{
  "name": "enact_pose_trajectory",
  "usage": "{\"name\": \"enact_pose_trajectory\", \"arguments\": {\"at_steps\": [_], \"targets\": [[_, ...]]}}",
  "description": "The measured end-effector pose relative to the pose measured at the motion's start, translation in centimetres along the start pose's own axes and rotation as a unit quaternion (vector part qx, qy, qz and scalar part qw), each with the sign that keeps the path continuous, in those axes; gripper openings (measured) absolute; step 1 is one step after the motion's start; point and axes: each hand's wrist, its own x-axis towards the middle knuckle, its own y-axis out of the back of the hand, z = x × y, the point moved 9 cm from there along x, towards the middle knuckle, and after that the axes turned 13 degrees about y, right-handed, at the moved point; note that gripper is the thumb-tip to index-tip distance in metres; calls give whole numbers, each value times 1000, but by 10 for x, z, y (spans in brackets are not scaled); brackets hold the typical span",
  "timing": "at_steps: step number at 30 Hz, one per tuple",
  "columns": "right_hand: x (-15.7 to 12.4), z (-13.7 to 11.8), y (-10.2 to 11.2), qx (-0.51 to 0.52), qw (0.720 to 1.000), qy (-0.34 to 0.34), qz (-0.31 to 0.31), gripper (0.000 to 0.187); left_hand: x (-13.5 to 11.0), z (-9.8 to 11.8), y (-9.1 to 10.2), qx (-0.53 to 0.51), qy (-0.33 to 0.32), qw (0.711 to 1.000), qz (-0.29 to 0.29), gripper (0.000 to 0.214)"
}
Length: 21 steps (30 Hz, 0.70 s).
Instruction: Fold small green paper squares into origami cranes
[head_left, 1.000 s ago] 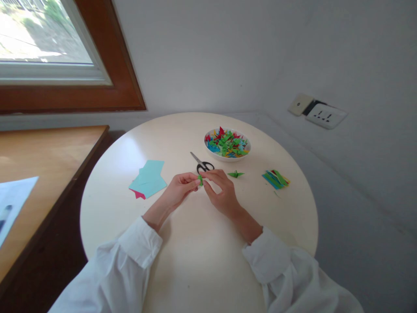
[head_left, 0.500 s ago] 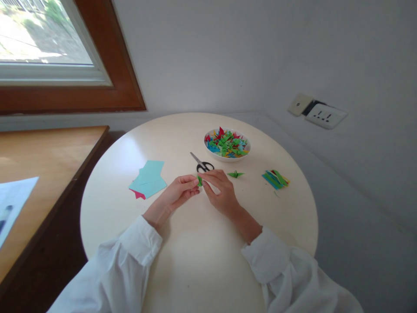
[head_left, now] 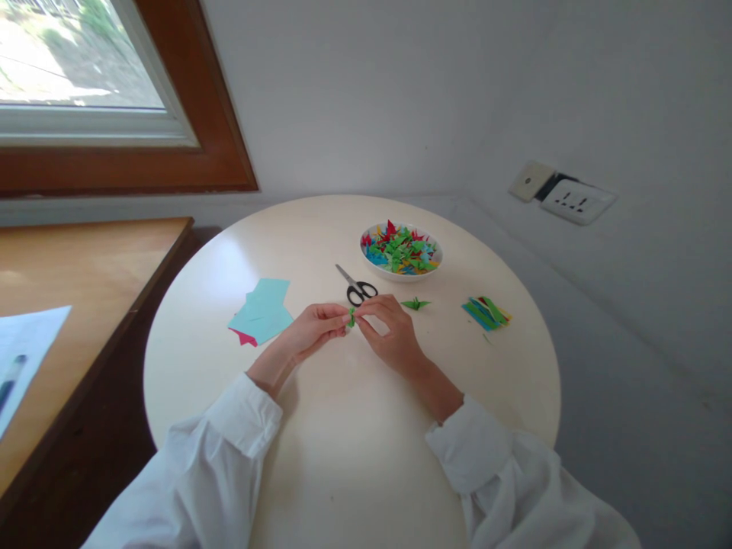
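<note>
Between my two hands is a small piece of folded green paper [head_left: 351,317], partly covered by the fingertips. My left hand [head_left: 313,329] pinches it from the left, thumb against fingers. From the right, the thumb and forefinger of my right hand [head_left: 390,332] close on its other side. Just beyond the hands lie scissors [head_left: 361,290] with black handles, blades pointing away to the left. A finished green paper crane [head_left: 415,304] rests on the table to the right of my right hand.
A white bowl [head_left: 401,277] full of colourful paper cranes stands at the back of the round white table [head_left: 343,457]. Light blue and red paper sheets [head_left: 261,311] lie on the left, a pile of coloured paper strips [head_left: 486,313] on the right. A wooden desk [head_left: 103,259] adjoins at left.
The fingers of my right hand have drawn together into a pinch on the green paper, where they were more stretched over it before. The view has shifted slightly.
</note>
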Motion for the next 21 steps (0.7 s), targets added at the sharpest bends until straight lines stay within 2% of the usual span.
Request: {"name": "enact_pose_trajectory", "arguments": {"at_steps": [8, 13, 21], "targets": [[-3, -2, -4, -28, 1000, 10, -6, 14, -1, -2, -3, -8, 9, 1000, 11, 18], [-4, -2, -8, -57, 998, 17, -20, 13, -1, 0, -5, -17, -12, 1000, 11, 19], [-5, 4, -5, -8, 999, -34, 13, 11, -4, 6, -5, -55, -42, 997, 32, 20]]}}
